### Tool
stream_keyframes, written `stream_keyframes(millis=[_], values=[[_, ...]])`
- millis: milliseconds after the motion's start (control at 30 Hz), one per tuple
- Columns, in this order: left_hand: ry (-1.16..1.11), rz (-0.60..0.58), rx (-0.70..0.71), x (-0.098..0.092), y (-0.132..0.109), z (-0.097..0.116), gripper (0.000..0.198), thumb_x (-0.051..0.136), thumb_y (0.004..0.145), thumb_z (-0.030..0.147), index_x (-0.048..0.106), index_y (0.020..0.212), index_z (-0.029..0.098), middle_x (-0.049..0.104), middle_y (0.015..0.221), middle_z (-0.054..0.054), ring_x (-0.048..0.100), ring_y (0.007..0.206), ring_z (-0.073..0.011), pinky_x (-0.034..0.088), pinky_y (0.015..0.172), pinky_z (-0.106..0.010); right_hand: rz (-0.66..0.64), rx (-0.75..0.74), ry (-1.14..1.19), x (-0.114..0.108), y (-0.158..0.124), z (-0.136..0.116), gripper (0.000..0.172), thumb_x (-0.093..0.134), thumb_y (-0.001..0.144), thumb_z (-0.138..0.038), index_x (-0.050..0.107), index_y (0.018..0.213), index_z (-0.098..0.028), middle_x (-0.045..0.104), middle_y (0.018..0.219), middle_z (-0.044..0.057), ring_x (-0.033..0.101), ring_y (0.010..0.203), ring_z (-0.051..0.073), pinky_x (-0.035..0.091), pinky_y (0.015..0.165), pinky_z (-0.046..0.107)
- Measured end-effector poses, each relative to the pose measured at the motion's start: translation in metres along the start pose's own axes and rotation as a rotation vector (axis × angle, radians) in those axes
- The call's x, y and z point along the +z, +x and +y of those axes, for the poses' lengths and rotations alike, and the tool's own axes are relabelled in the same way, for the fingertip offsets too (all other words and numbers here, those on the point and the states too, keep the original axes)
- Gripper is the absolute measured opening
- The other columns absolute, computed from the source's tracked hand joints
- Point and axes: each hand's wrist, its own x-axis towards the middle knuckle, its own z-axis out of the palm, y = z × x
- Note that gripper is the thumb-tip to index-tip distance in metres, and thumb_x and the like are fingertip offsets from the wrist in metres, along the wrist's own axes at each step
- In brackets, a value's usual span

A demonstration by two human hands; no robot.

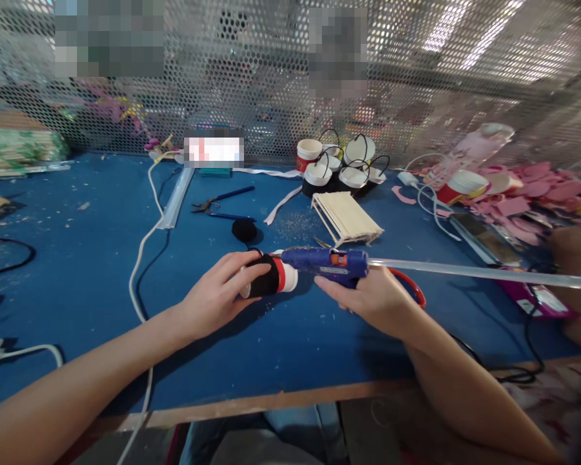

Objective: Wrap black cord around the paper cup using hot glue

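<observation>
My left hand (225,290) is wrapped round a small paper cup (286,276) lying on its side, with black yarn wound about its middle and a red and white part showing. Beyond that hand sits a black ball of yarn (244,229), and a strand runs from it toward the cup. In my right hand (372,300) is a blue hot glue gun (326,260), its nozzle at the yarn-wrapped side of the cup. A long clear glue stick (465,270) sticks out of the gun's back to the right.
Pliers (223,201) lie open beyond the yarn ball. Several paper cups with black handles (339,161) stand near the mesh panel (271,77). A small wooden stick rack (347,218) is in front of them. White cable (139,278) crosses the table at left; a phone (484,239) and pink pieces lie right.
</observation>
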Motion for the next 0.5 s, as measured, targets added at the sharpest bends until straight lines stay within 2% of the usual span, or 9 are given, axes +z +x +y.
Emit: stream_keyframes(millis=[200, 367, 500], values=[[0.03, 0.008, 0.047, 0.002, -0.001, -0.002, 0.041, 0.057, 0.082, 0.016, 0.044, 0.121, 0.017, 0.05, 0.122, -0.014, 0.049, 0.113, -0.0254, 0.046, 0.094, -0.041, -0.062, 0.166, 0.162, -0.002, 0.002, -0.006, 0.027, 0.058, 0.075, -0.042, 0.057, 0.066, -0.017, 0.051, 0.042, -0.004, 0.045, 0.035, 0.009, 0.037, 0.036, 0.022], [-0.101, 0.077, -0.113, 0.001, 0.001, -0.003, 0.046, 0.062, 0.079, 0.023, 0.044, 0.121, 0.02, 0.05, 0.122, -0.013, 0.05, 0.114, -0.0247, 0.045, 0.097, -0.043, -0.041, 0.129, 0.132, -0.008, -0.002, -0.015, 0.025, 0.058, 0.074, -0.038, 0.054, 0.06, -0.018, 0.05, 0.041, -0.004, 0.044, 0.035, 0.009, 0.035, 0.036, 0.022], [-0.231, 0.107, -0.238, -0.002, 0.003, -0.004, 0.049, 0.067, 0.075, 0.027, 0.045, 0.119, 0.022, 0.051, 0.119, -0.011, 0.052, 0.111, -0.0237, 0.05, 0.089, -0.04, -0.027, 0.088, 0.089, -0.011, -0.007, -0.02, 0.021, 0.059, 0.074, -0.035, 0.054, 0.061, -0.019, 0.049, 0.04, -0.005, 0.044, 0.035, 0.009, 0.037, 0.038, 0.023]])
